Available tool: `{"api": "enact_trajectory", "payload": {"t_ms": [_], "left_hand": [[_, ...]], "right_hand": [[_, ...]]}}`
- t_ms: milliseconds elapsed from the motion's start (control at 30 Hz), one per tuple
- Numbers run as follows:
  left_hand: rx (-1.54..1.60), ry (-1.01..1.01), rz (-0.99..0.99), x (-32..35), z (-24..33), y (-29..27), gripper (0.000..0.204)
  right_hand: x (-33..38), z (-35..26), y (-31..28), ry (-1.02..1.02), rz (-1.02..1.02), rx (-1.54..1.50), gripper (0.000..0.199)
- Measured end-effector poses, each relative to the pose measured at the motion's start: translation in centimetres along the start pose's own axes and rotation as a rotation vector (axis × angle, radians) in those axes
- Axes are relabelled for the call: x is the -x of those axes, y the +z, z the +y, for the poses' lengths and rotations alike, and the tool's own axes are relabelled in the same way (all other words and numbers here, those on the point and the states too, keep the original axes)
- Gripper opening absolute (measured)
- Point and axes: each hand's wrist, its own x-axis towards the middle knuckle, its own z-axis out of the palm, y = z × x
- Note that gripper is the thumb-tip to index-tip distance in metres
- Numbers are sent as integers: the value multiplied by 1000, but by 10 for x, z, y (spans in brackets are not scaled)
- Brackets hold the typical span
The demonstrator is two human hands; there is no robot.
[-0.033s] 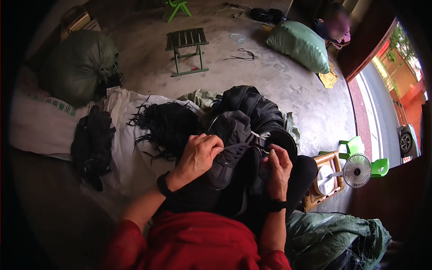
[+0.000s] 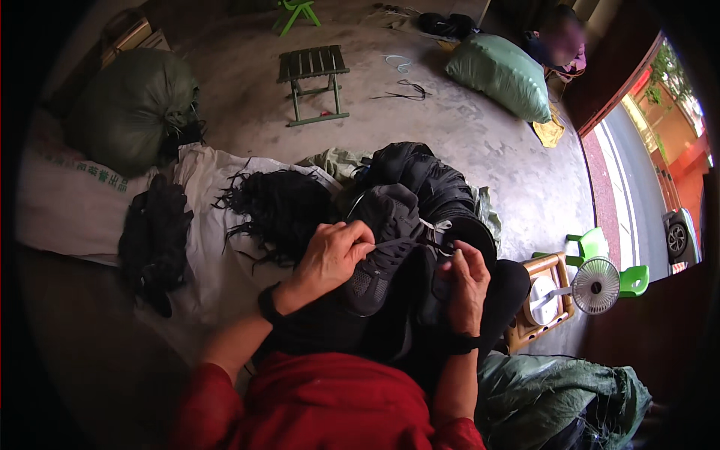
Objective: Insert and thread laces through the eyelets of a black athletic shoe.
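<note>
Above my lap, a narrow dark strip (image 2: 399, 242) stretches between my two hands. My left hand (image 2: 335, 259) is closed, pinching its left end between thumb and fingers. At the other end my right hand (image 2: 466, 285) pinches with thumb and forefinger. Just below and behind the strip is a dark grey mesh shoe-like item (image 2: 367, 289); its full outline is hard to make out against my black trousers. Left of it lies a heap of black stringy strips (image 2: 281, 206). Beyond my hands sits a bulky black bundle (image 2: 416, 176).
White sacking (image 2: 210, 240) covers the floor at left, with a black cloth-like pile (image 2: 155, 240) on it. Around me are a stuffed green sack (image 2: 131, 105), a folding stool (image 2: 313, 67), a pale green sack (image 2: 501, 75), a small fan (image 2: 595, 285) and a green tarp (image 2: 555, 397).
My right hand has shifted very slightly to the right and its fingers have bent a little differently. The strip stays stretched between both hands.
</note>
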Motion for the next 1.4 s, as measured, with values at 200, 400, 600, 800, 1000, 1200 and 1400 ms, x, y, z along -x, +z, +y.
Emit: {"api": "enact_trajectory", "payload": {"t_ms": [200,400,600,800,1000,1200,1400], "left_hand": [[739,-377,-449,-70,21,-62,13],[647,-194,-293,-144,1,-84,14],[-311,245,88,-132,-51,-39,50],[-23,192,-144,-72,-34,-10,31],[113,178,-99,-52,-39,22,25],[302,96,84,-39,-44,43,35],[220,155,134,-37,-47,45,32]], "right_hand": [[-4,-17,-24,-74,45,-396,24],[-9,-50,-68,-263,65,-590,26],[-1,-50,-58,-207,318,189,51],[-2,-44,-51,-170,165,431,40],[-4,-35,-52,-183,157,463,30],[-3,-25,-45,-192,99,524,29],[1,-17,-32,34,-159,484,29]]}}
